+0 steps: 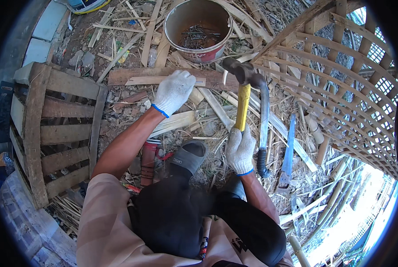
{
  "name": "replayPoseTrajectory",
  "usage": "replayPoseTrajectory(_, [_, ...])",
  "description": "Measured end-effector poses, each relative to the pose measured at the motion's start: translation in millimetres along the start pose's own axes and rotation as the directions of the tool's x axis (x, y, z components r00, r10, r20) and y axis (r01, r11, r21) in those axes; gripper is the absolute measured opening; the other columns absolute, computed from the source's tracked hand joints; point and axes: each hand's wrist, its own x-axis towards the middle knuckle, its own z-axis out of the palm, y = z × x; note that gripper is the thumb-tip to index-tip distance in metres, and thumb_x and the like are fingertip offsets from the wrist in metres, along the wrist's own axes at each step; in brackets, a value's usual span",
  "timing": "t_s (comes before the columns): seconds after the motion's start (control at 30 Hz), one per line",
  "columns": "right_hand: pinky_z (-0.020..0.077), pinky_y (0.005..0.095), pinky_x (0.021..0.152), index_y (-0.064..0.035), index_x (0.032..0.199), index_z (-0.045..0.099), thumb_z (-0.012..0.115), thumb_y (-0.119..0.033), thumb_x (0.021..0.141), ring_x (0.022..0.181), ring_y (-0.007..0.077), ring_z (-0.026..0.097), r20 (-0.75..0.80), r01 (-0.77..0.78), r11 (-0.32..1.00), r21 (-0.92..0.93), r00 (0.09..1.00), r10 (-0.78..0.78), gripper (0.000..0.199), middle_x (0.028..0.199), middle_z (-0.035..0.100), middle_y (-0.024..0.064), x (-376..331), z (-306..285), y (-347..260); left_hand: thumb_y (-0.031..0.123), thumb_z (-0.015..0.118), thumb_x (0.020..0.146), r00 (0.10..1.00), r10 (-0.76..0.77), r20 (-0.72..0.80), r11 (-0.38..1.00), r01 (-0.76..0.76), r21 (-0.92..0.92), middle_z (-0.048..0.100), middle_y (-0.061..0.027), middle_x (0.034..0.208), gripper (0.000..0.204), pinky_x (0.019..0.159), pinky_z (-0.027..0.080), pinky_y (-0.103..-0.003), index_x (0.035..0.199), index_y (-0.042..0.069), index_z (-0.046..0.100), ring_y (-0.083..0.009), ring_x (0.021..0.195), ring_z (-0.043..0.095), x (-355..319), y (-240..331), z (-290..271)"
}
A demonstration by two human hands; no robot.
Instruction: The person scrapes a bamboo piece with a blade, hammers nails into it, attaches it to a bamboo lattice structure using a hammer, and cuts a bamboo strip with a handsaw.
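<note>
My left hand [174, 92], in a white knit glove with a blue cuff, is closed over a thin pale wood strip [141, 81]. The strip lies along a brown plank [121, 76] on the ground; whatever the fingertips may pinch is hidden. In my right hand [240, 151], gloved alike, is the yellow handle of a hammer [242, 107]. Its dark head is raised to the right of the plank. Just beyond the plank stands a bucket [198, 55] with loose nails [196, 38] in the bottom.
A wooden slatted crate [70, 131] stands at left, a woven bamboo lattice [328, 66] at right. A curved metal tool with a black grip [264, 129] and a handsaw [289, 153] lie right of my hand. Wood slivers [217, 107] litter the ground; my shoe [190, 155] is between my arms.
</note>
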Motion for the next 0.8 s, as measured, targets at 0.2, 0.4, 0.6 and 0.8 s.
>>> replayPoseTrajectory(0.2, [0.0492,0.0558,0.061,0.0022,0.106,0.058,0.054,-0.028,0.109,0.069,0.0498,0.067,0.175,-0.068,0.959,-0.274,0.977,0.119,0.031,0.074,0.064,0.03,18.7,21.6,36.7,0.017,0.065,0.092,0.999,-0.019,-0.047,0.999,0.018,-0.029,0.065,-0.008,0.092,0.006,0.078,0.059,-0.041,0.09,0.011,0.065,-0.0284,0.096,0.067,3.8,0.9,9.1])
replayPoseTrajectory(0.4, [0.0498,0.06,0.065,0.0031,0.105,0.055,0.059,-0.026,0.106,0.075,0.0529,0.068,0.104,-0.061,0.989,-0.138,0.992,0.076,0.029,0.073,0.065,0.0307,12.1,5.2,8.8,0.02,0.062,0.096,0.999,-0.048,0.019,0.999,0.048,-0.02,0.064,-0.0084,0.094,0.011,0.078,0.058,-0.042,0.093,0.011,0.065,-0.0291,0.094,0.066,6.0,-0.4,0.2])
replayPoseTrajectory(0.6, [0.0501,0.0638,0.073,0.0011,0.112,0.058,0.053,-0.035,0.108,0.085,0.0563,0.067,0.275,-0.121,0.952,-0.28,0.94,0.201,0.036,0.083,0.068,0.0344,33.3,6.6,10.4,0.02,0.064,0.096,0.997,-0.071,-0.041,0.997,0.07,-0.024,0.066,-0.0094,0.095,0.009,0.076,0.058,-0.043,0.094,0.011,0.065,-0.0303,0.094,0.067,10.4,2.5,3.4])
replayPoseTrajectory(0.8, [0.0491,0.061,0.074,0.003,0.115,0.06,0.051,-0.035,0.11,0.089,0.0568,0.066,0.243,-0.204,0.969,-0.142,0.941,0.234,0.039,0.088,0.067,0.0361,10.4,5.3,28.9,0.017,0.062,0.096,0.99,-0.118,0.072,0.993,0.117,0.011,0.067,-0.0107,0.099,0.006,0.075,0.06,-0.046,0.097,0.012,0.065,-0.0324,0.097,0.069,24.5,13.1,-7.3])
